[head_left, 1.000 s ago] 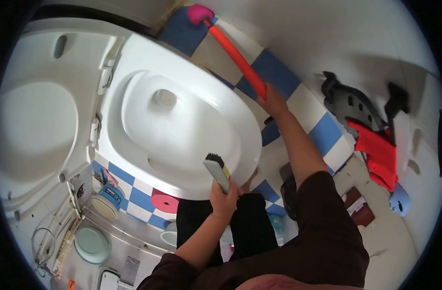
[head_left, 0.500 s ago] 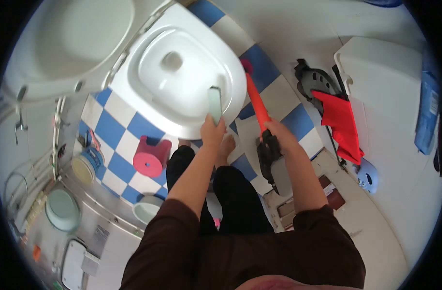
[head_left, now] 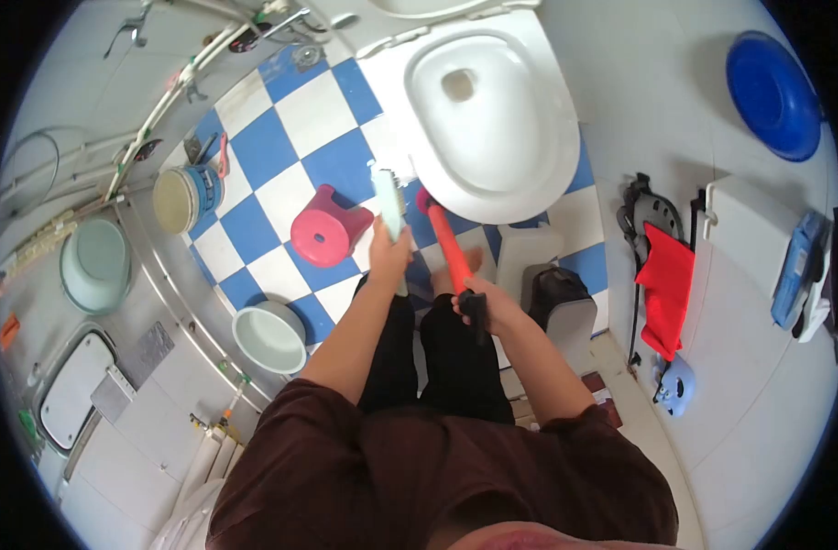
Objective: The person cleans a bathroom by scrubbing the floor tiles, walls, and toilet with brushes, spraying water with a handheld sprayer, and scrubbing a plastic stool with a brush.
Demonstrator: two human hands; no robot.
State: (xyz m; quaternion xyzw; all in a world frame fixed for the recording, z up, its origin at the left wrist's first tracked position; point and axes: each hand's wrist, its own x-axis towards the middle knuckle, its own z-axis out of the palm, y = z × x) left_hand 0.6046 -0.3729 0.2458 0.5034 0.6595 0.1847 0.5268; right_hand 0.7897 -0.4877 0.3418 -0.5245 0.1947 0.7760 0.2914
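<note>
My left hand [head_left: 390, 251] is closed round the handle of a pale green scrub brush [head_left: 388, 203], whose bristles face right, over the floor beside the toilet [head_left: 554, 110]. In my right hand [head_left: 492, 307] is the black grip of an orange-red stick [head_left: 447, 240]. A pink end [head_left: 424, 200] shows on the stick, low by the toilet's front left side; its exact kind I cannot tell. The toilet stands with its lid raised and some brownish water in the bowl. Just left of the brush is a pink stool [head_left: 323, 229].
Blue and white tiles [head_left: 270, 149] cover the floor. A pale basin [head_left: 270, 337] and a blue bucket [head_left: 188, 195] stand to the left. Behind my right hand is a grey bin [head_left: 558, 302]. A red cloth [head_left: 666, 289] and a blue basin [head_left: 772, 95] hang on the right wall.
The view has swung left. My left hand has brought the brush out of the toilet bowl to its left side. The stick has passed from the toilet's right side to its front left.
</note>
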